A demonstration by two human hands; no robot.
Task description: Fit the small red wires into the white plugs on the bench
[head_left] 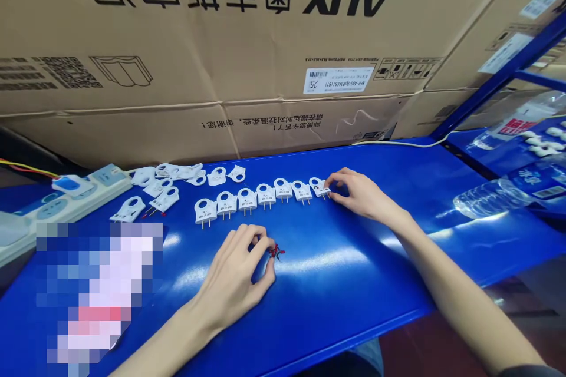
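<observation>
White two-pin plugs with ring-shaped handles stand in a row on the blue table, pins towards me. At the row's right end, my right hand pinches the edge of the last plug between thumb and fingers. My left hand is in front of the row, its fingers curled. Small red and black pieces show at its thumb and index fingertips; their exact kind is too small to make out, and part of them is hidden by the fingers.
More white plugs lie loosely heaped behind and left, some with red-tipped pins. A power strip runs along the left. A pixelated object lies front left. Large cardboard box behind; plastic bottles and blue shelf frame right.
</observation>
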